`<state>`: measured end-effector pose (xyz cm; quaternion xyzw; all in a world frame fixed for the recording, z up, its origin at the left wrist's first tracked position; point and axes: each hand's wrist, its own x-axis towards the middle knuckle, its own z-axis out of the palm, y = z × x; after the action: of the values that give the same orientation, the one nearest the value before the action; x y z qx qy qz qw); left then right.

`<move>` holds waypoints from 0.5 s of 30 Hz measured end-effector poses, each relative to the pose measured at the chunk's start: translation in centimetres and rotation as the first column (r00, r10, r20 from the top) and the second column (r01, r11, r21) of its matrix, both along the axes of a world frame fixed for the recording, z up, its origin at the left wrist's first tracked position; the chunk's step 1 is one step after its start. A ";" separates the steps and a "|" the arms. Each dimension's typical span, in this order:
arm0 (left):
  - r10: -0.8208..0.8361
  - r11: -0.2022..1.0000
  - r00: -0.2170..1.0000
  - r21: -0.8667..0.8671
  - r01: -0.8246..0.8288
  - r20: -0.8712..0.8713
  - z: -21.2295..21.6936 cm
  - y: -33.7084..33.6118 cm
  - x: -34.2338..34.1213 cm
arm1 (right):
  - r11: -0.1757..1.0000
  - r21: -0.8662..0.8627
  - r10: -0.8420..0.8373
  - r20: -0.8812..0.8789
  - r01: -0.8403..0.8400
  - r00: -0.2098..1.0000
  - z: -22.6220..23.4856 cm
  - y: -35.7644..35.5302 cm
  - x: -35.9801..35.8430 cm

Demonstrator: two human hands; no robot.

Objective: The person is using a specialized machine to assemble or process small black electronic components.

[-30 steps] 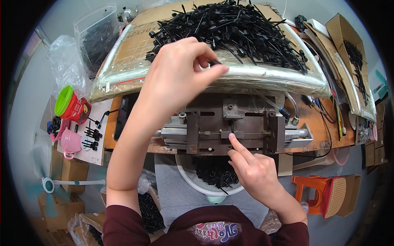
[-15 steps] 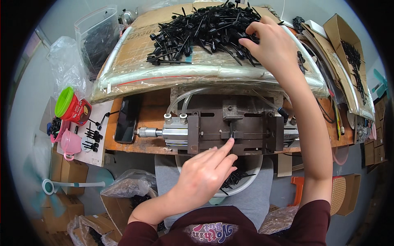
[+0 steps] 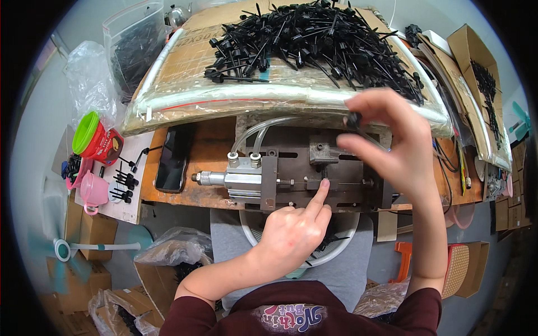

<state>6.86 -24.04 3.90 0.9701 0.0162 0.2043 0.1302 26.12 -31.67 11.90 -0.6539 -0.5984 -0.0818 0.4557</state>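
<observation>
White bowl (image 3: 342, 246) in our lap, under worktop (image 3: 207, 168) edge. Our left hand (image 3: 291, 235): index finger out, tip touching metal jig (image 3: 314, 176), other fingers curled. Our right hand (image 3: 386, 145) above jig, pinching black plastic pin (image 3: 354, 119). Beyond: heap of black pins (image 3: 314, 39) on plastic-wrapped board (image 3: 185, 89).

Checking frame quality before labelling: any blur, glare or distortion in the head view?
Head view: right hand slightly motion-blurred, its small black part soft; left hand and metal fixture sharp; glare on the plastic wrap; fisheye bends the board's edges, dark vignette at the corners.
</observation>
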 end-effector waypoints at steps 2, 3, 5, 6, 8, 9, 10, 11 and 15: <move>-0.054 0.998 0.998 -0.038 0.055 0.026 1.1 0.6 -0.3 | 0.996 0.031 0.091 -0.193 -0.087 0.977 -1.5 -2.0 -1.3; -0.083 0.995 0.996 -0.060 0.085 0.037 2.2 1.0 -0.3 | 0.997 0.012 0.082 -0.251 -0.081 0.965 -2.2 -3.2 -2.0; -0.043 0.999 0.991 -0.021 0.046 0.129 5.0 2.4 0.2 | 0.995 -0.096 -0.015 -0.085 0.006 0.996 -2.6 -5.2 -3.5; -0.023 1.000 0.981 0.003 0.023 0.195 5.6 3.5 1.2 | 0.990 -0.132 -0.044 0.005 0.045 0.999 -3.2 -6.2 -4.2; 0.014 0.996 0.933 0.072 -0.043 0.361 7.1 5.9 3.7 | 0.980 -0.186 -0.077 0.009 0.077 0.997 -5.0 -7.2 -5.8; 0.071 0.971 0.909 0.180 -0.157 0.410 7.9 6.8 5.0 | 0.981 -0.178 -0.088 -0.028 0.081 0.996 -5.9 -7.3 -6.8; 0.038 0.962 0.908 0.231 -0.146 0.417 8.2 8.1 6.5 | 0.969 -0.232 -0.092 -0.001 0.089 0.996 -6.7 -7.3 -7.3; -0.108 0.921 0.862 0.376 -0.100 0.495 8.2 10.2 8.4 | 0.964 -0.247 -0.096 0.036 0.102 0.995 -7.5 -7.2 -7.9; -0.124 0.848 0.940 0.526 -0.067 0.319 9.0 12.4 12.7 | 0.951 -0.275 -0.094 0.180 0.142 0.979 -8.9 -6.1 -9.0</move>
<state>19.52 -11.64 12.93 0.9180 -0.0781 0.3635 -0.1379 17.17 -37.73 2.99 -0.7386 -0.5991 -0.0755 0.2996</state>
